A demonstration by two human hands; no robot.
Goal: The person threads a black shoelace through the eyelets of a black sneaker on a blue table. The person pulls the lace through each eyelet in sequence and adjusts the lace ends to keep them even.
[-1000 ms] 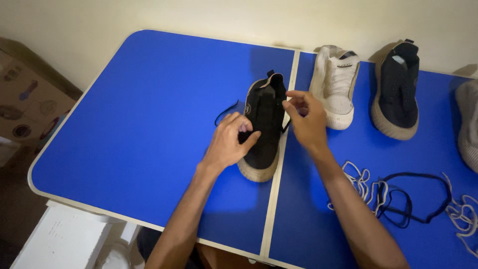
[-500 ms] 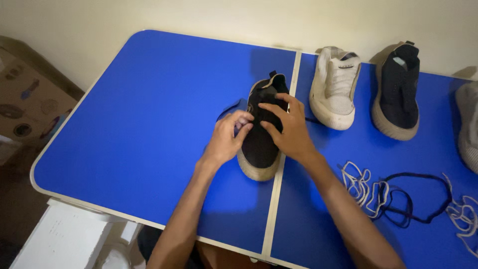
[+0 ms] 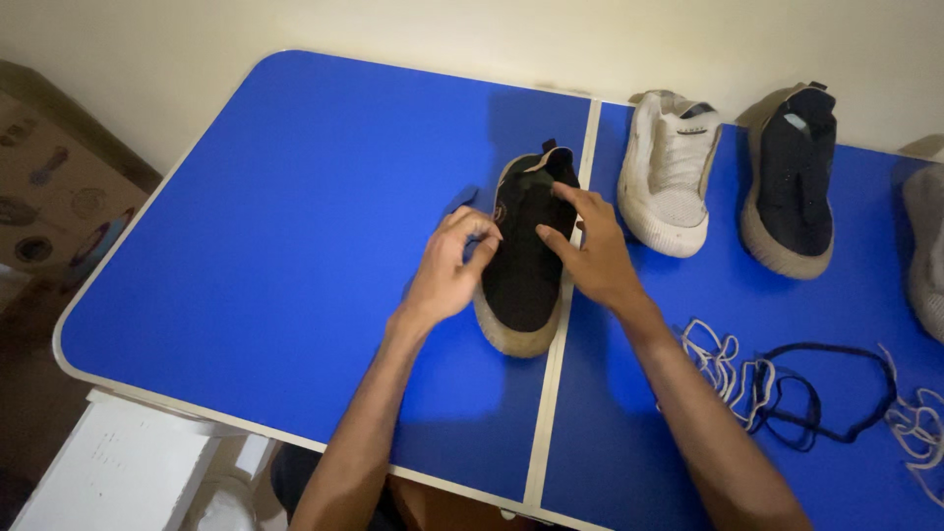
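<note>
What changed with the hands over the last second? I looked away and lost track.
The right hand came down from above the black shoe and now rests on its top. The left hand stayed pinched at the shoe's left side. The shoe, the white shoe, the other dark shoe and the loose laces stayed put.

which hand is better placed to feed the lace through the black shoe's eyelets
Probably the left hand: its pinched fingertips sit at the black shoe's side where the dark lace trails. The right hand rests on the tongue, steadying.
</note>
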